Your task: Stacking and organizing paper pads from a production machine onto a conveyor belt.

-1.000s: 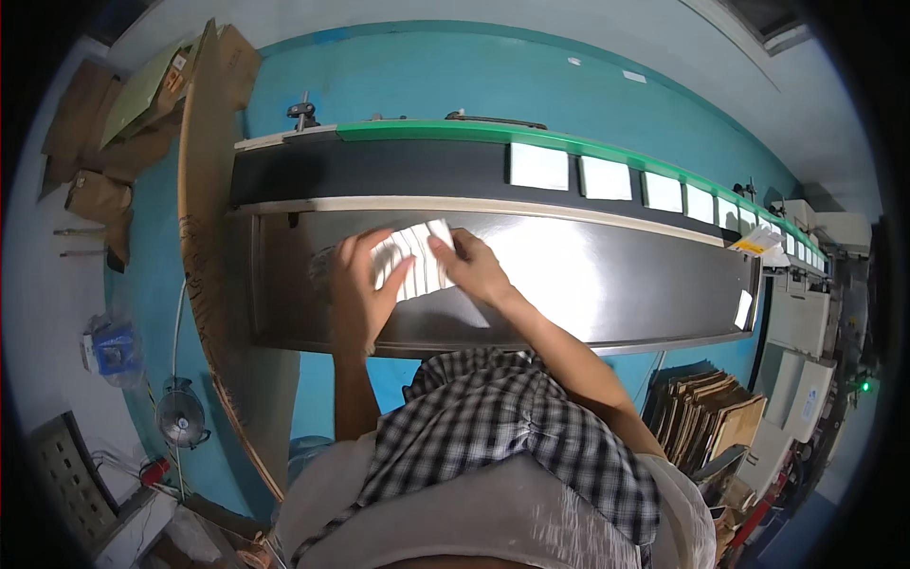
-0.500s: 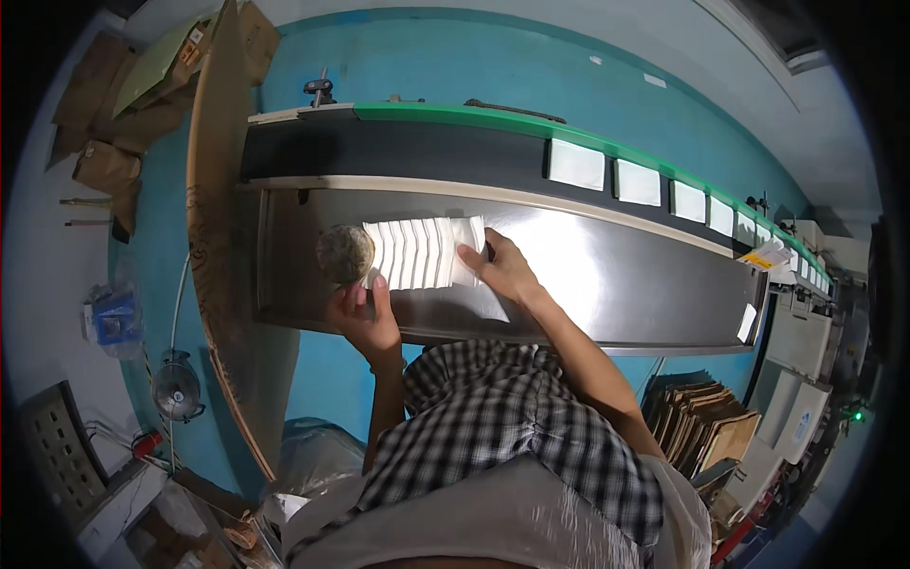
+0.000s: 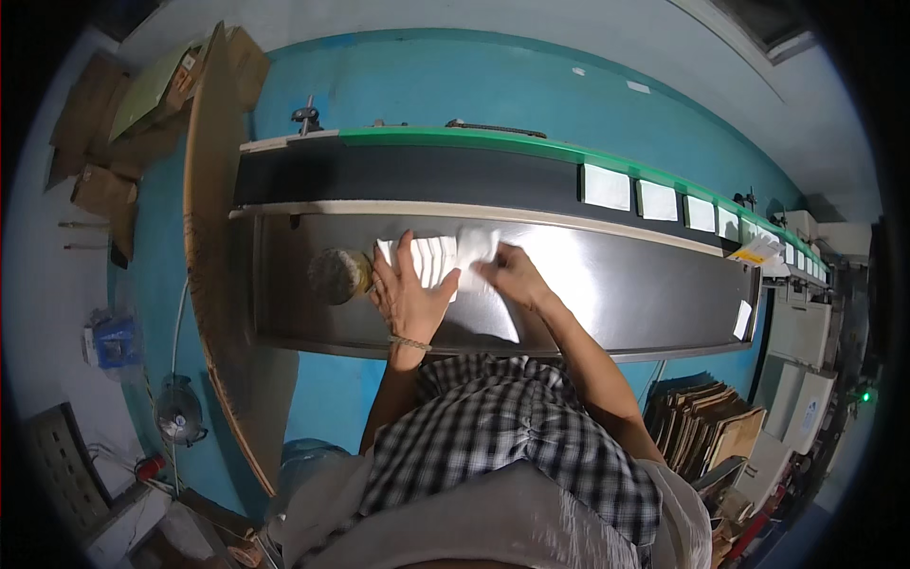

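A fanned row of white flat packets (image 3: 428,258) lies on the steel worktable (image 3: 626,284) in front of me. My left hand (image 3: 408,299) rests flat with spread fingers on the left end of the row. My right hand (image 3: 509,273) pinches one white packet (image 3: 477,247) at the right end of the row. A round greyish-brown lump (image 3: 337,276) sits on the steel just left of my left hand.
Behind the table runs a black conveyor belt (image 3: 427,175) with a green rim, carrying several white packets (image 3: 607,187) to the right. A tall cardboard sheet (image 3: 204,237) stands at the left. Cardboard stacks (image 3: 706,431) lie lower right, boxes upper left.
Both hands have shifted on the packet row: the left hand moved from the lump's side onto the row and lies flat; the right hand now pinches one packet at the right end.
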Tool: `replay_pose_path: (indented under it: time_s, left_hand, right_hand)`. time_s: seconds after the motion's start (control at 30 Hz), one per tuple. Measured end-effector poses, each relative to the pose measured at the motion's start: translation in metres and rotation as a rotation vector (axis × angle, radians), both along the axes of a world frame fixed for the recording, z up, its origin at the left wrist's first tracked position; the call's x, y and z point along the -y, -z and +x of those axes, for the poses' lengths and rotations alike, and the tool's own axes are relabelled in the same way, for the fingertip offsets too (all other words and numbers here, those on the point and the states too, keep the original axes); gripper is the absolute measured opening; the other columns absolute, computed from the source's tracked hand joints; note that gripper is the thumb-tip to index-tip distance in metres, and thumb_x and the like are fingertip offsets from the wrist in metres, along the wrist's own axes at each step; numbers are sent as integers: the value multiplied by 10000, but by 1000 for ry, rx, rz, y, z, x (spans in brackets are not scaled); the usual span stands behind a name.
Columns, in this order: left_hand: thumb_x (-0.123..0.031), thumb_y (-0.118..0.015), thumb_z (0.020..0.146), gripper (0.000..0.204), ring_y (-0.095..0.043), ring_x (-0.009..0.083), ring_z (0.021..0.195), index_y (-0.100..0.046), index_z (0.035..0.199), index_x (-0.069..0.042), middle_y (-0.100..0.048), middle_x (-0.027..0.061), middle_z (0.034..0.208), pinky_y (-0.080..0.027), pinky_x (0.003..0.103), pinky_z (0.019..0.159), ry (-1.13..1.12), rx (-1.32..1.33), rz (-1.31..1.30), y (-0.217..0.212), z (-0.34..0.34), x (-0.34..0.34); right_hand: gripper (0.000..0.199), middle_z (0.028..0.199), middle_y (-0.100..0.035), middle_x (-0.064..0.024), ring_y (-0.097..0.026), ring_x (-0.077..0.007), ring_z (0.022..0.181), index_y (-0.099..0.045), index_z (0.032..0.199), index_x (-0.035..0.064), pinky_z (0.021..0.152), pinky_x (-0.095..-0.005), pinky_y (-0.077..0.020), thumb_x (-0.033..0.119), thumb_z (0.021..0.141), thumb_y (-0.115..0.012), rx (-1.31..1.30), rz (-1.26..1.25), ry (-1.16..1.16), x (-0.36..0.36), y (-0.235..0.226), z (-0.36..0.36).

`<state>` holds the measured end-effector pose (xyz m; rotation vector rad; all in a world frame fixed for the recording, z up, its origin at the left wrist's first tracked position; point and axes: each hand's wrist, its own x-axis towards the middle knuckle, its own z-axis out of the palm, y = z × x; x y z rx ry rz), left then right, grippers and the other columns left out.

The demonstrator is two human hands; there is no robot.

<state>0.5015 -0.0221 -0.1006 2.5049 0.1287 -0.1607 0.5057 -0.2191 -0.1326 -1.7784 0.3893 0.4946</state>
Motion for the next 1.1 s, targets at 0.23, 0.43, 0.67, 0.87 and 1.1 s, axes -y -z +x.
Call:
replay_pose_path:
  time_s: [0.23,0.43,0.67,0.87,1.1]
  left_hand:
    - [-392,-797,787,898,-451,536,1248,-325,1515,-162,-389,343,1410,-414,553,1021,16,136,-221,29,15,-5]
    - [-333,-759,839,834,-413,522,1302,-312,1478,-36,-358,331,1456,-401,527,1056,53,64,-395,40,23,1]
    - [-342,-884,669,1075,-398,507,1317,-278,1539,-164,-319,319,1486,-372,537,1072,120,147,-106,47,25,-12]
    - [-279,-856,730,953,-469,458,1280,-330,1499,-76,-448,290,1401,-433,485,1027,99,93,-329,48,32,-18]
    - [-262,-791,824,868,-452,438,1309,-296,1494,-18,-443,285,1411,-406,480,1054,109,81,-495,53,29,-7]
  right_hand:
    - [354,814,-638,-46,-611,-111,703,-593,945,48,644,-246,-488,398,985,-626,-4,148,545,-8,4,27]
    - [538,908,-640,-73,-529,-136,789,-613,1166,-67,712,-265,-452,441,990,-603,136,56,261,-40,21,3]
    - [362,813,-632,-29,-543,-95,677,-662,1131,8,596,-248,-431,324,955,-667,-155,144,150,-22,28,16]
    - [397,830,-657,-62,-581,-120,718,-600,965,28,697,-259,-474,423,1009,-576,155,411,730,-18,30,39]
    - [532,936,-661,-59,-554,-132,827,-615,1200,-30,746,-245,-457,464,1005,-571,106,90,185,-46,31,11]
